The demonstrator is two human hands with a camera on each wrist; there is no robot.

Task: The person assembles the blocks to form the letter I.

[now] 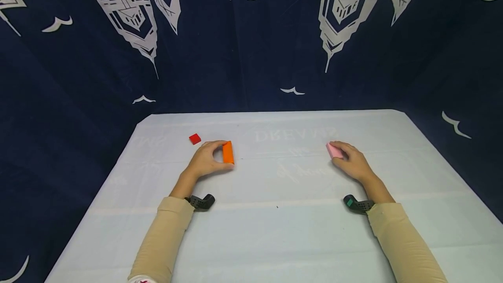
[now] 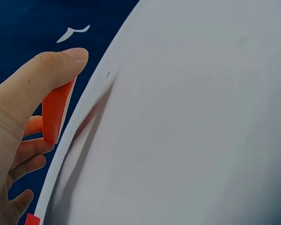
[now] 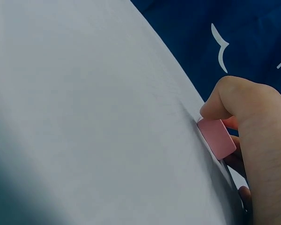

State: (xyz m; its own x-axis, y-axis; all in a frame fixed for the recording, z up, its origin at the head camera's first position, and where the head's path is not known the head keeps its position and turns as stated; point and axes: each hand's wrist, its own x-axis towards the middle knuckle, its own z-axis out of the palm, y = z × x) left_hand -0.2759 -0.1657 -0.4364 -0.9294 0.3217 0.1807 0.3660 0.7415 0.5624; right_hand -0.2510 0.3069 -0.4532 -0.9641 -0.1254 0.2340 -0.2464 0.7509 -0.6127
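Between the thumb and fingers of my left hand (image 1: 206, 159) is an orange block (image 1: 228, 152), pinched by its two ends. The left wrist view shows the orange block (image 2: 57, 112) held above the white cloth, with a shadow beneath it. A pink block (image 1: 334, 150) is pinched by my right hand (image 1: 353, 160) toward the right side of the table. In the right wrist view the pink block (image 3: 217, 138) sits close to the cloth; whether it touches cannot be told. A small red block (image 1: 194, 139) lies just beyond my left hand.
A white cloth covers the table (image 1: 275, 230). Behind the far edge hangs a dark blue curtain (image 1: 243, 56) with white building and bird prints. Each wrist wears a black camera band (image 1: 202, 202).
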